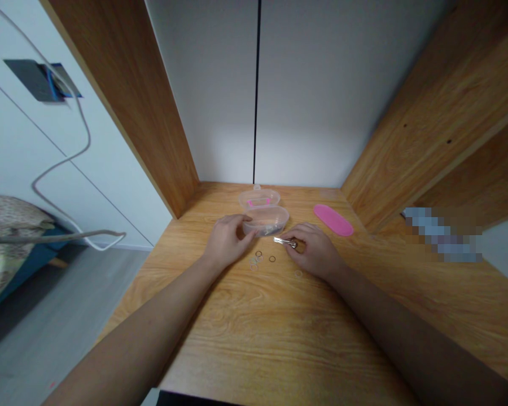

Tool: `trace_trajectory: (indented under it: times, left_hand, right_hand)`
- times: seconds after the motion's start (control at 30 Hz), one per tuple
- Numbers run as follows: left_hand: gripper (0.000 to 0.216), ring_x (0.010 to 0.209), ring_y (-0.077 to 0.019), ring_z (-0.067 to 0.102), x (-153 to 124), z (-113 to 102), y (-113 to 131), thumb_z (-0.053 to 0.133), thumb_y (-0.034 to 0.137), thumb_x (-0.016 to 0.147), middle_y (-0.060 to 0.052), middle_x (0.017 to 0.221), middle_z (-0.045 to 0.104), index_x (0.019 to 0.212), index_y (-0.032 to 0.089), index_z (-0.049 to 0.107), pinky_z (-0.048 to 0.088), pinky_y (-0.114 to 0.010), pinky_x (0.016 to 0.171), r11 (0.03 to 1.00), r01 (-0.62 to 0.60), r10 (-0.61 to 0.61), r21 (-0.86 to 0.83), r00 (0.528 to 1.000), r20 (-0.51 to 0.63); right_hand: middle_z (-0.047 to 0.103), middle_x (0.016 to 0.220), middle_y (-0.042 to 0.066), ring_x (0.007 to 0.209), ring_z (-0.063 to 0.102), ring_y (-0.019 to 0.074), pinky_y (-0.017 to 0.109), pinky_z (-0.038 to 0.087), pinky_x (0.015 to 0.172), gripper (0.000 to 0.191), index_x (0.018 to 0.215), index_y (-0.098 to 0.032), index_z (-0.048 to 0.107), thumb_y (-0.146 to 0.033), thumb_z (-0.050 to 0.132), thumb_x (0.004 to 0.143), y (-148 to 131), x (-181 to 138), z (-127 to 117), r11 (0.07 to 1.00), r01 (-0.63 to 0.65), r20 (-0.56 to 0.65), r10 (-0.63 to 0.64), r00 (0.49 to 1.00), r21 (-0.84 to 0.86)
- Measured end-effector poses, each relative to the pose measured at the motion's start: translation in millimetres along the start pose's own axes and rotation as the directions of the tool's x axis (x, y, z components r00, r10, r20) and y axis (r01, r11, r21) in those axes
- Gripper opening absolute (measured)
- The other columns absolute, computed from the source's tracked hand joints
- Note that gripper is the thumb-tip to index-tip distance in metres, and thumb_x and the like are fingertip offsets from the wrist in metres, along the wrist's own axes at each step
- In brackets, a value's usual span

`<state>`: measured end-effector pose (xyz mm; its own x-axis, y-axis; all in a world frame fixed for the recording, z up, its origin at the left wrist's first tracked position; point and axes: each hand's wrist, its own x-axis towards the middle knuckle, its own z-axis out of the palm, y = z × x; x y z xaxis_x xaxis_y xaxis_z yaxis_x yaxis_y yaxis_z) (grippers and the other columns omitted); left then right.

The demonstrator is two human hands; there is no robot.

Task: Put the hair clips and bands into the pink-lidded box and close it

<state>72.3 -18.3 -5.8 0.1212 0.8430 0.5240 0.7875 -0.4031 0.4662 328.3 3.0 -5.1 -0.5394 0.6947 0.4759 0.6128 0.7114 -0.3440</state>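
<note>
My left hand (227, 239) grips the near left wall of a clear oval plastic box (279, 217), thumb in front and fingers at its rim. The hinged lid (260, 197) lies open behind it, with a pink handle (258, 202). Some small dark and silvery pieces (271, 229) lie inside the box. Between the thumb and fingers of my right hand (315, 251) is a slim silver metal clip (284, 242), just off the box's near right side. On the tabletop between my hands lie several thin elastic bands (272, 259), dark and clear; one clear band (298, 274) lies below my right hand.
A pink oval plate (333, 220) lies to the right of the box on the wooden tabletop (254, 327). Wooden side panels (127, 101) and a pale back panel (220, 113) bound the space. At left hangs a white cable (87, 129).
</note>
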Motion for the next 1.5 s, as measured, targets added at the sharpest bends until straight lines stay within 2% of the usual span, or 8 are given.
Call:
trace_trajectory:
  times: [0.67,0.9,1.03,1.2,1.5]
  left_hand:
    - [0.028,0.1,-0.0254,0.07,-0.4,-0.7,0.4,0.07,0.04,0.087,-0.007,0.108,0.076,0.107,0.02,0.068,0.054,-0.042,0.093,1.0,0.005,-0.005,0.006,1.0,0.008]
    - [0.028,0.1,-0.0254,0.07,-0.9,0.1,-0.3,0.07,0.039,0.087,-0.007,0.108,0.076,0.107,0.02,0.068,0.054,-0.043,0.093,1.0,-0.007,0.007,0.003,1.0,-0.005]
    - [0.029,0.099,-0.0257,0.07,-1.0,0.3,-0.5,0.07,0.04,0.087,-0.007,0.108,0.076,0.108,0.02,0.067,0.054,-0.044,0.091,1.0,-0.019,0.019,0.005,1.0,-0.005]
    - [0.029,0.099,-0.0259,0.07,-0.9,-0.3,2.1,0.07,0.038,0.087,-0.008,0.108,0.076,0.108,0.019,0.067,0.055,-0.044,0.09,0.996,-0.084,0.084,-0.037,0.996,0.019]
    - [0.027,0.102,-0.0264,0.07,-1.5,0.3,3.5,0.072,0.033,0.085,-0.009,0.111,0.075,0.107,0.02,0.067,0.055,-0.044,0.092,0.973,-0.203,0.208,-0.109,0.978,0.035]
  right_hand:
    - [0.075,0.088,0.005,0.086,0.066,0.024,0.039,0.052,0.081,0.016,0.093,-0.022,0.074,-0.015,0.068,0.08,1.7,0.3,0.7,1.0,-0.004,0.02,0.004,1.0,-0.014]
    - [0.074,0.086,0.005,0.082,0.066,0.0228,0.038,0.051,0.077,0.012,0.094,-0.023,0.072,-0.018,0.068,0.084,-3.3,1.5,-4.2,0.997,0.08,-0.11,-0.078,0.991,0.019]
    - [0.075,0.089,0.005,0.081,0.067,0.0219,0.038,0.052,0.076,0.012,0.096,-0.024,0.071,-0.019,0.067,0.086,-5.9,1.1,-6.7,0.99,0.127,-0.233,-0.11,0.966,0.059]
    - [0.075,0.092,0.005,0.082,0.067,0.0221,0.04,0.053,0.077,0.015,0.099,-0.024,0.069,-0.018,0.069,0.085,-4.6,0.1,-7.7,0.994,0.107,-0.373,-0.085,0.924,0.039]
    - [0.076,0.091,0.005,0.083,0.068,0.0228,0.041,0.053,0.079,0.011,0.096,-0.023,0.07,-0.021,0.071,0.086,-3.6,1.6,-8.9,0.995,0.098,-0.437,-0.097,0.894,-0.021]
